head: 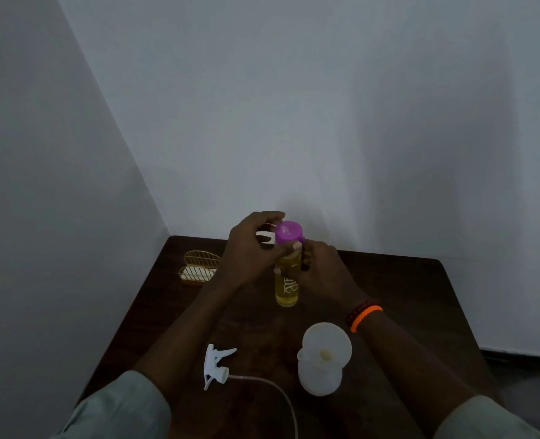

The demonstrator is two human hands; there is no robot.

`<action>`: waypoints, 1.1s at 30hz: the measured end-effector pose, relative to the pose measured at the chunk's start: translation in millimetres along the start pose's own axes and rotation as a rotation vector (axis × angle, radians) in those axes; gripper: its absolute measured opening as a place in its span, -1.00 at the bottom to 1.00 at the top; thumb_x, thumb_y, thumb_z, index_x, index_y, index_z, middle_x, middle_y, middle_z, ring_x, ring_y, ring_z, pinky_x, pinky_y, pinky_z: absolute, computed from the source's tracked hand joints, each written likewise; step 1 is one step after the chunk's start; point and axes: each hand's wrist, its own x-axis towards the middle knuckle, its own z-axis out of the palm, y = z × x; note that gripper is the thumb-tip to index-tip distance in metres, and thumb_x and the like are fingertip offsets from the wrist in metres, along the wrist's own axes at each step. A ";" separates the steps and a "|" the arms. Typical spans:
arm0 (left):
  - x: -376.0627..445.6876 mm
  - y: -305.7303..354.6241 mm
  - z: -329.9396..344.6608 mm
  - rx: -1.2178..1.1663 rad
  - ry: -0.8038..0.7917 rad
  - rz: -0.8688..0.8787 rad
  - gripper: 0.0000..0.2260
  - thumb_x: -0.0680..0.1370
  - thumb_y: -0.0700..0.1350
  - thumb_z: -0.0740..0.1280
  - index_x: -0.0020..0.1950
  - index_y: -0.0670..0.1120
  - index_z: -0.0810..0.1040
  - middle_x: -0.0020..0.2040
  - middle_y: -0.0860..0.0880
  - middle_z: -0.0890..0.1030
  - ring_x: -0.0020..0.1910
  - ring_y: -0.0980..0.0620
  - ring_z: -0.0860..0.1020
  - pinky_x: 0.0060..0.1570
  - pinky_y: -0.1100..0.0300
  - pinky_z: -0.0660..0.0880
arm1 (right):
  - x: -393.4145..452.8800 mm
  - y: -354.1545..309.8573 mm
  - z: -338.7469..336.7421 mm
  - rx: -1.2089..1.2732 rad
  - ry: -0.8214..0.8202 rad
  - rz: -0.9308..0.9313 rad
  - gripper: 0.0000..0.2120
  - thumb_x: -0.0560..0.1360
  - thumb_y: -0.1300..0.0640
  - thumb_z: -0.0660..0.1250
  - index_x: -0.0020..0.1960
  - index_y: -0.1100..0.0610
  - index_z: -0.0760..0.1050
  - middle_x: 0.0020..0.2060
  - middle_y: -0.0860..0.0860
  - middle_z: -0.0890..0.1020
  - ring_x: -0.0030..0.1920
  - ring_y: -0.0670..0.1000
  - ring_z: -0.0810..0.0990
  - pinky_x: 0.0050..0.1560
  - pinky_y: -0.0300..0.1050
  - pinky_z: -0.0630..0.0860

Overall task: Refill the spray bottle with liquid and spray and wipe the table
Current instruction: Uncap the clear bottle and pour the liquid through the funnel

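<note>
Above the dark bench (389, 280), the right hand (322, 267) is clamping its grip around a yellow liquid bottle (287, 288), while the left hand (249, 251) is pinching the purple cap (289, 232). Nearer the person, the white spray bottle (322, 372) is standing open with a funnel (327, 343) in its mouth, and the trigger head (216, 364) is lying just left of it.

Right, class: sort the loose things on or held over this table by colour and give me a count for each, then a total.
White: 3, the spray head, the funnel, the spray bottle under it
Yellow with a purple cap: 1, the liquid bottle, held by the left hand and right hand
Gold: 1, the wire rack
Total: 5
</note>
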 end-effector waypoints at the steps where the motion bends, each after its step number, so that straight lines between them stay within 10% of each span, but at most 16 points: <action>1: 0.4 -0.1 2.7 -0.014 -0.012 -0.010 -0.43 0.37 -0.01 0.59 0.33 -0.10 0.53 0.21 0.02 0.61 0.15 0.10 0.59 -0.01 0.40 0.57 | 0.6 -1.1 2.8 -0.009 -0.004 -0.010 -0.58 0.37 -0.02 0.55 0.16 0.10 0.58 -0.03 -0.03 0.72 -0.04 -0.15 0.69 0.02 -0.22 0.63; 12: 0.1 -2.8 -3.4 0.001 0.022 -0.003 -0.55 0.40 0.02 0.57 0.24 -0.08 0.61 0.12 0.03 0.67 0.10 0.11 0.62 -0.02 0.18 0.65 | 5.4 2.0 -7.3 -0.021 0.007 0.006 -0.64 0.37 0.02 0.56 0.12 0.09 0.62 -0.04 -0.06 0.73 -0.02 -0.18 0.69 0.03 -0.23 0.61; 24: 2.3 2.1 10.9 0.039 -0.046 -0.041 -0.41 0.39 0.05 0.56 0.36 -0.06 0.52 0.26 0.02 0.59 0.13 0.16 0.52 -0.05 0.60 0.44 | 1.8 0.9 7.4 0.001 -0.015 0.009 -0.60 0.38 0.13 0.55 0.17 0.16 0.56 -0.14 -0.17 0.61 -0.16 -0.30 0.60 -0.10 -0.47 0.52; 33: -7.5 -6.4 -2.1 0.127 -0.037 0.017 -0.45 0.41 0.03 0.55 0.35 -0.12 0.54 0.21 -0.03 0.65 0.14 0.11 0.61 0.10 0.32 0.58 | 1.1 11.6 -0.3 0.025 -0.023 0.049 -0.64 0.36 0.06 0.56 0.13 0.06 0.59 -0.09 -0.14 0.68 -0.07 -0.21 0.66 0.00 -0.30 0.57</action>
